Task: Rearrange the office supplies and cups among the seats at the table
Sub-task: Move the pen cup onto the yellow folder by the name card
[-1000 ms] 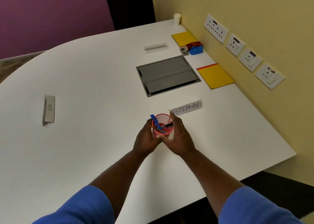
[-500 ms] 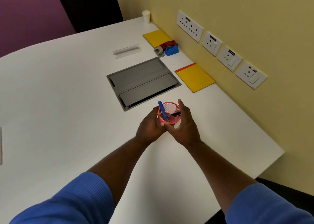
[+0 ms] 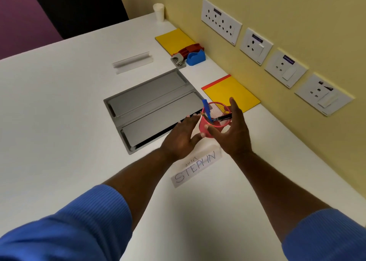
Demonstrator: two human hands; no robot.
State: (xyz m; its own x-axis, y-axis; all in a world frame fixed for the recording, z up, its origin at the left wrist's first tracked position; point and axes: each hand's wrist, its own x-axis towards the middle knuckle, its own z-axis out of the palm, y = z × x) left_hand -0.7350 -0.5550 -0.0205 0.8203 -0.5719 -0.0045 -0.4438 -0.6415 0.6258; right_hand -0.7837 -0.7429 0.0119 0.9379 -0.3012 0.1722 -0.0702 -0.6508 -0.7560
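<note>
The red mesh pen cup (image 3: pixel 203 122) stands upright on the table (image 3: pixel 59 112) just beyond the STEPHN name card (image 3: pixel 196 165), between the hands: the left hand (image 3: pixel 180 140) lies straight-fingered beside it, while the right hand (image 3: pixel 233 134), nearer, has thumb and forefinger spread round it, grip unclear.

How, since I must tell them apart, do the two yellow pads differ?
The near pad has a red strip along its far edge; the far pad shows none. A red item overlaps the far pad's near corner; nothing seems to lie on the near pad, though the right hand partly covers it in view. Both are yellow and lie flat beside the wall.
</note>
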